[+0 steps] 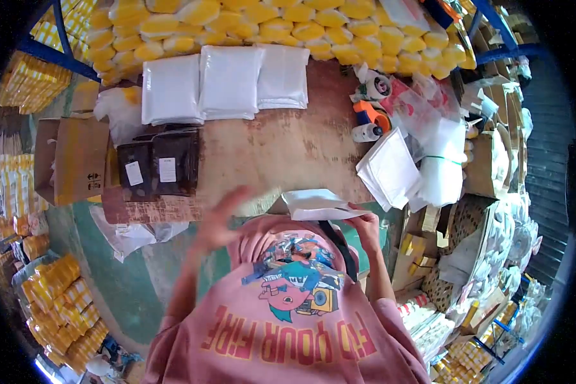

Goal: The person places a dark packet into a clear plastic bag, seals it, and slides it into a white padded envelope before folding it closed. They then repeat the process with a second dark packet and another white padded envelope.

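Observation:
My right hand [366,225] grips the right end of a white plastic bag [310,203] just in front of my shirt, at the table's near edge. The bag is flat and slightly bent. My left hand [219,223] is to the left of the bag and apart from it, blurred by motion. Its fingers look spread, with nothing visible in them. Left of centre on the table lie dark packs with white labels [166,169]. Behind them are three stacks of white plastic packs [230,83].
On the table's right lie a stack of white sheets [389,168], an orange tape dispenser [372,115], a small white bottle [366,133] and a clear plastic roll [441,163]. Yellow packs [307,31] line the back. A cardboard box [80,160] stands left.

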`<state>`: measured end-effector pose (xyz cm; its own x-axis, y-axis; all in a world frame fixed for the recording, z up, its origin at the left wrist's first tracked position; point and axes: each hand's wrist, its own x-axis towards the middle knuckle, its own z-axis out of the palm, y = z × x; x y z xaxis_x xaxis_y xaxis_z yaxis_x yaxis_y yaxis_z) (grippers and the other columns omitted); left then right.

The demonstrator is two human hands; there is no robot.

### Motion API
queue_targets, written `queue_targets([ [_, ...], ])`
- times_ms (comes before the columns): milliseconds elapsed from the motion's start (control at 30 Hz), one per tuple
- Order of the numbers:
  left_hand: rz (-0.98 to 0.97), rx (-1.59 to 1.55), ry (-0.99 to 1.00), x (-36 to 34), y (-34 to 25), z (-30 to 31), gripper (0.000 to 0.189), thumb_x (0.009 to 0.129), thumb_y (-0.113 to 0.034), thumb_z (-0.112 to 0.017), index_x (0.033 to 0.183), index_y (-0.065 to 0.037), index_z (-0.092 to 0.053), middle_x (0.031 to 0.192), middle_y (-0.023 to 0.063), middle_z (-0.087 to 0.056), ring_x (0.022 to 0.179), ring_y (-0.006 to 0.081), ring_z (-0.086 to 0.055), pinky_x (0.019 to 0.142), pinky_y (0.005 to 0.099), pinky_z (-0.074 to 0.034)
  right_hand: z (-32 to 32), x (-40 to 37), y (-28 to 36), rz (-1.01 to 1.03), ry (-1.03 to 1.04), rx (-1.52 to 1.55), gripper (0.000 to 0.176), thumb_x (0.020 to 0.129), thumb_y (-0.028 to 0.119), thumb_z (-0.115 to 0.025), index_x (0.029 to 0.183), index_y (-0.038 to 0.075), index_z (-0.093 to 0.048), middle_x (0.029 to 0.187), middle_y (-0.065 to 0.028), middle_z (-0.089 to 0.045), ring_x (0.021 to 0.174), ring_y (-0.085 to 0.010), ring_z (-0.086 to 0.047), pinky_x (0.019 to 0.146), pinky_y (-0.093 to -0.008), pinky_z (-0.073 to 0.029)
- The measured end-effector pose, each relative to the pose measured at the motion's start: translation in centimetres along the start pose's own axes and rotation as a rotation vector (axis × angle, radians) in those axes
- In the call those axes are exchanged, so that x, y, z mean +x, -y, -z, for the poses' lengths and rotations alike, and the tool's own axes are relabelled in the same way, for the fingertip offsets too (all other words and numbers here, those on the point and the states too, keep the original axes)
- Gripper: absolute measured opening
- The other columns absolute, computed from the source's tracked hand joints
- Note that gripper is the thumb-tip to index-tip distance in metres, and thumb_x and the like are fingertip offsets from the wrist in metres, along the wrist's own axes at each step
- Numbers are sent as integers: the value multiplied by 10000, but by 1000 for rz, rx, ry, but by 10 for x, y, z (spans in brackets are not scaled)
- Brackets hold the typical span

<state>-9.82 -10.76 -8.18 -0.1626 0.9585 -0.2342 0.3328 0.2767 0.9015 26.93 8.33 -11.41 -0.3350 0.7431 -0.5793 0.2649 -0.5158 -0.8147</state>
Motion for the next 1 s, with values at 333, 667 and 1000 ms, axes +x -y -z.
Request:
queue_targets([
  [333,-72,-163,-37,35,-12,-136,388,718,19,-731,1098,-41,-681,1162,159,-654,1142,244,-606,959,333,-491,28,-3,16,260,209,-457,403,688,-11,-636,1074,67,-720,1131,-116,-573,1007,-207,-597,836,-289,-483],
  [667,-19,2,-128,6,-21,-148,391,674,75,-541,1022,-2,-701,1037,171,-692,1076,289,-645,916,337,-509,47,3,6,335,437,-379,237,794,13,-600,1015,-2,-684,1087,-122,-655,975,-259,-643,847,-313,-498],
  [1000,372,-73,-285,13,-39,-161,169,817,-123,-695,919,11,-692,831,171,-682,691,211,-678,620,286,-492,42,15,-6,-15,361,-176,228,875,143,-666,756,-52,-663,862,-77,-592,746,-142,-553,649,-281,-440],
])
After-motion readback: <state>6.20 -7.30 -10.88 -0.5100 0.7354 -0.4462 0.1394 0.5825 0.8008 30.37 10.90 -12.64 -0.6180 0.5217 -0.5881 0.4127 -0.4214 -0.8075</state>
